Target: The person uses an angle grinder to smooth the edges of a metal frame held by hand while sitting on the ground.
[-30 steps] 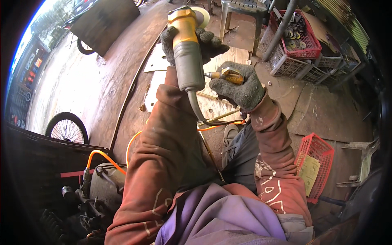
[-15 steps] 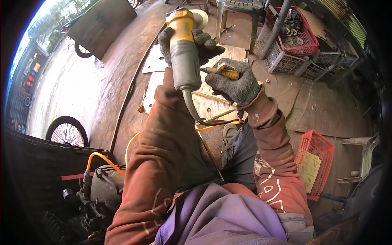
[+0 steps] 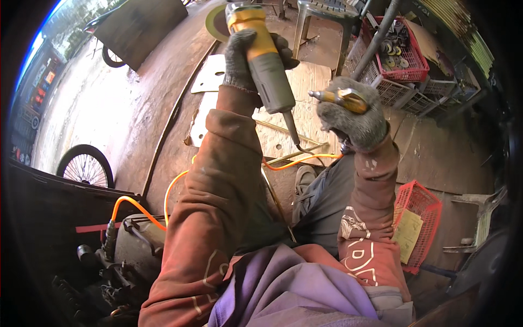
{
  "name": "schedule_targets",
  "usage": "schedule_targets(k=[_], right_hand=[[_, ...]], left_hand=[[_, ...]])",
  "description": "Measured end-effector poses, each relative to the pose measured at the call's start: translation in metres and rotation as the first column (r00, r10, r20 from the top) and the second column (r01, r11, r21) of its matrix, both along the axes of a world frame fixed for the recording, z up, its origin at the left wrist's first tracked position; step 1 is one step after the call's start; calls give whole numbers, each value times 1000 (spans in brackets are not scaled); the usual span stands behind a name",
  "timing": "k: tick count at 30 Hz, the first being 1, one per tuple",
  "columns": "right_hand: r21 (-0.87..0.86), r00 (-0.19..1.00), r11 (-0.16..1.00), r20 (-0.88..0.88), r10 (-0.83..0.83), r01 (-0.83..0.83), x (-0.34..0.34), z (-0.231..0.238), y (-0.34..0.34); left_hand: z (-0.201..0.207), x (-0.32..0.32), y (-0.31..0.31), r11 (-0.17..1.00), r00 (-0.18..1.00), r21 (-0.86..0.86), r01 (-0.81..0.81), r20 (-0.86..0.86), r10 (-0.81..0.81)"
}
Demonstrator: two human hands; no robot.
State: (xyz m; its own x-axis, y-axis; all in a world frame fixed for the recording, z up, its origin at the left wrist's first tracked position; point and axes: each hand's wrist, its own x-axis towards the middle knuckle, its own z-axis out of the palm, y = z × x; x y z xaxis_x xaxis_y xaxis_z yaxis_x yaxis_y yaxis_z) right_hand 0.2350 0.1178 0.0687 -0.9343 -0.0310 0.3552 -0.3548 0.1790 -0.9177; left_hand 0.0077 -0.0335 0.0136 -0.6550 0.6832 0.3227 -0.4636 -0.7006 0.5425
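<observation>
My gloved left hand (image 3: pixel 239 57) is wrapped round the body of a yellow and grey angle grinder (image 3: pixel 264 60), lifted out in front of me. Its round disc (image 3: pixel 217 24) shows at the upper left, and the cord runs down from the lower end. To the right, my gloved right hand (image 3: pixel 357 114) grips a yellow air blow gun (image 3: pixel 343 100), its metal nozzle turned toward the grinder with a gap between them. An orange air hose (image 3: pixel 297 165) runs below the right hand. Beneath both hands lies a pale board with holes (image 3: pixel 299 82) on the floor.
Red crate (image 3: pixel 417 65) of discs stands on grey crates (image 3: pixel 389 87) at the upper right, near a plastic stool (image 3: pixel 327 10). Another red basket (image 3: pixel 433 210) sits by my right arm. At left are a compressor (image 3: pixel 139 245) and a spoked wheel (image 3: pixel 86 168). Metal rods (image 3: pixel 280 204) lie below.
The grinder has tilted and turned, its disc going from the right side to the left and its cord end swinging right. My right hand with the blow gun has moved right, away from it.
</observation>
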Motion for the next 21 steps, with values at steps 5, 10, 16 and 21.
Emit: schedule_targets(k=[5,10,16,21], right_hand=[[255,1000,967,-3,3,-2,2,-5,-22],[-4,888,990,-442,-129,142,-14,-10,-34],[135,935,940,-216,-281,314,85,32,18],[716,928,621,370,49,-318,161,35,-7]], left_hand=[[5,4,9,985,997,-157,-75,19,79],[10,16,18,797,858,-328,-506,-281,429],[18,29,31,678,761,-350,-646,-367,535],[13,23,40,666,711,-264,-698,-367,600]])
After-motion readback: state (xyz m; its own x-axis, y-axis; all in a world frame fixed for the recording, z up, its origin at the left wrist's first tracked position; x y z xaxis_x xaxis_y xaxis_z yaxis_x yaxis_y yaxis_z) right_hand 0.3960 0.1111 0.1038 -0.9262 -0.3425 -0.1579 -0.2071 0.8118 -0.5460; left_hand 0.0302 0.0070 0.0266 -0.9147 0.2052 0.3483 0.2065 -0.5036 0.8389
